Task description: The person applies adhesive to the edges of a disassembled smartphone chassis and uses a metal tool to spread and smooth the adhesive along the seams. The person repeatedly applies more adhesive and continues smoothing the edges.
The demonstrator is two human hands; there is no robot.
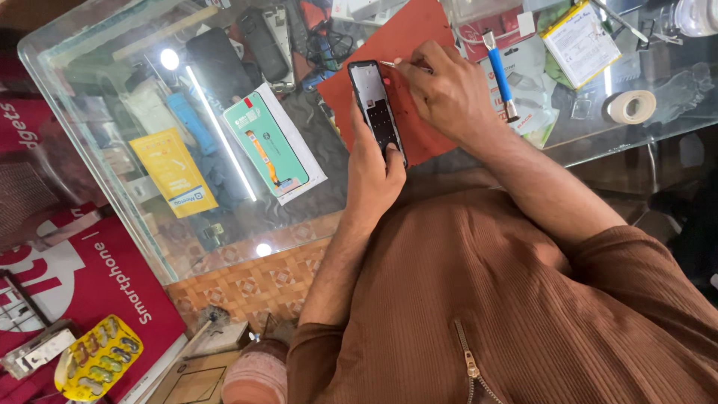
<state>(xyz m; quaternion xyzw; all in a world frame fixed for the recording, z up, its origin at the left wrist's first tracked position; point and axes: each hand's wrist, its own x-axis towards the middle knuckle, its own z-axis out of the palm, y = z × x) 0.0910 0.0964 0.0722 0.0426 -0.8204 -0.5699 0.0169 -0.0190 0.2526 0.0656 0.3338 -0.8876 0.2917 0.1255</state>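
Left hand (pixel 372 173) grips the lower end of an opened phone (pixel 376 108), fingers wrapped round its edges and thumb pressed on the lower face, so the bare inner frame faces up and stays steady. The phone sits tilted over a red mat (pixel 404 45) on the glass bench (pixel 90 90), near the middle of the view. Right hand (pixel 441 90) is pinched shut on a thin pointed tool (pixel 388 64) (tweezers or a pick, too small to tell), its tip at the phone's top edge; the wrist reaches across the mat, probably for fine control. A blue-handled screwdriver (pixel 499 71) lies just right of that hand, within easy reach. A tape roll (pixel 630 106) sits well to the right. A boxed screen part with a green face (pixel 268 142) lies left of the phone, apart from it. A yellow blister strip (pixel 97 357) rests on red packaging at lower left.
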